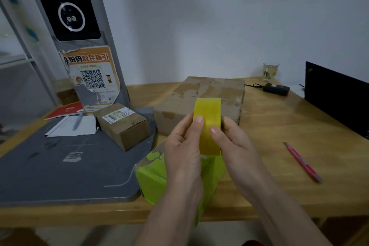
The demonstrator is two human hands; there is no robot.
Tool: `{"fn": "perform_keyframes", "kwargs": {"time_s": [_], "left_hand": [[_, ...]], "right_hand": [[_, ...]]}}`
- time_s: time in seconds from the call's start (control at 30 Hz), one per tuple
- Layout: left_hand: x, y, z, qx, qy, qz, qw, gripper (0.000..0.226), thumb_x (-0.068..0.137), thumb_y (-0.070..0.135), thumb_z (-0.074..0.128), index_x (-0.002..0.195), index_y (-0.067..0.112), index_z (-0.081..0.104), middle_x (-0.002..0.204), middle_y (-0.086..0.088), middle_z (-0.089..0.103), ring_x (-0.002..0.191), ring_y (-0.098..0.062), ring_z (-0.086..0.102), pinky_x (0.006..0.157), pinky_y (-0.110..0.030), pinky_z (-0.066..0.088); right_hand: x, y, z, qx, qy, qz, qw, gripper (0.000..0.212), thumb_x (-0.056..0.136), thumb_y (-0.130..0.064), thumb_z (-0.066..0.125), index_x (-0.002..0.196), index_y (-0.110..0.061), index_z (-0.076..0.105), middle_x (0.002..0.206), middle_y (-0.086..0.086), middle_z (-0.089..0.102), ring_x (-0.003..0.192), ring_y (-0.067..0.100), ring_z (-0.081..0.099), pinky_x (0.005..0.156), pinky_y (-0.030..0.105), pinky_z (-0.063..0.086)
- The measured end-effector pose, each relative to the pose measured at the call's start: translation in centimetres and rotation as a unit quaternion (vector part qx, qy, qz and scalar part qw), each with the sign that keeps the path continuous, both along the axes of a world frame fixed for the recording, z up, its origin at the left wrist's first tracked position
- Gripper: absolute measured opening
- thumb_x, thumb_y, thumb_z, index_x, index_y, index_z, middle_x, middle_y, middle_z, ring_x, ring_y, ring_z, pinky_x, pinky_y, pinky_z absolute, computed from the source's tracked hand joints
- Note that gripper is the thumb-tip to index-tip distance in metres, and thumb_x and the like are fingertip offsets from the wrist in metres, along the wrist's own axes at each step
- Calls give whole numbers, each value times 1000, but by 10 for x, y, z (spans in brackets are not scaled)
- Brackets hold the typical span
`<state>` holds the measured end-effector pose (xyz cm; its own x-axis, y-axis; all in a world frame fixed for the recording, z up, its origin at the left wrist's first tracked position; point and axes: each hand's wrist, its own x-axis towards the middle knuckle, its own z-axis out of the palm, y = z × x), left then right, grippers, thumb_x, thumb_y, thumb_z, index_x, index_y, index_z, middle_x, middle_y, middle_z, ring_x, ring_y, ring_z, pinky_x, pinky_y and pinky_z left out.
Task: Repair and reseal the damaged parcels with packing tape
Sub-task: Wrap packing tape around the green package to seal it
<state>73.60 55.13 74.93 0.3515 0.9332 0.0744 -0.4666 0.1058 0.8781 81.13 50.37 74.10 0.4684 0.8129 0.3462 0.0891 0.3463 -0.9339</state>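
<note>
A yellow roll of packing tape (pixel 209 118) is held upright above the table, seen edge-on. My left hand (pixel 182 150) grips its left side with the thumb on the tape's face. My right hand (pixel 231 144) grips the right side, thumb also on the face. Below the hands lies a bright green parcel (pixel 153 177) with torn wrapping at its top. A large worn cardboard box (pixel 199 96) sits behind the tape. A small brown box (pixel 121 124) with a shipping label rests on the grey mat to the left.
A pink utility knife (pixel 302 162) lies on the wooden table (pixel 279 126) at right. A grey scanner stand (pixel 65 16) with its mat (pixel 60 166), papers and a pen stand at left. A black adapter (pixel 276 89), a glass (pixel 270 72) and a dark screen (pixel 337 94) are at back right.
</note>
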Motion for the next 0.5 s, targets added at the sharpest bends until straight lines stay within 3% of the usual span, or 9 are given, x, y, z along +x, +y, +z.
{"fn": "perform_keyframes", "kwargs": {"time_s": [0.1,0.2,0.27,0.4,0.5], "left_hand": [[0,-8,-5,0,24,-5,1000,25,93,32,60,97,13,77,99,-11,75,106,-30,67,98,-48,51],[1,-15,-9,25,37,-13,999,24,98,25,54,105,14,74,103,-3,75,106,-21,67,100,-43,50],[1,-14,-11,32,37,-13,999,25,99,22,51,110,13,72,106,-2,74,108,-20,67,100,-41,50],[-2,-10,-15,9,13,-23,1000,28,99,20,51,121,12,67,113,-6,72,111,-21,66,99,-39,50],[-1,-6,-18,-16,3,-26,1000,36,88,27,61,121,13,68,117,-7,70,111,-21,65,97,-40,50]], "right_hand": [[-6,5,-2,-6,0,-59,998,21,97,-24,49,91,-12,64,79,2,68,73,10,62,65,24,50],[-7,9,-9,-14,17,-108,994,30,99,-30,48,91,-7,65,87,14,68,79,28,64,72,40,52],[-6,7,-10,-11,8,-96,995,28,99,-29,48,93,-9,66,91,15,68,85,31,64,75,41,52],[-2,3,-10,-9,34,-13,999,23,94,-27,50,103,-15,67,99,10,71,93,22,67,81,33,53],[-5,3,-9,-12,92,20,996,25,88,-25,50,102,-11,66,102,19,68,96,32,63,86,42,49]]}}
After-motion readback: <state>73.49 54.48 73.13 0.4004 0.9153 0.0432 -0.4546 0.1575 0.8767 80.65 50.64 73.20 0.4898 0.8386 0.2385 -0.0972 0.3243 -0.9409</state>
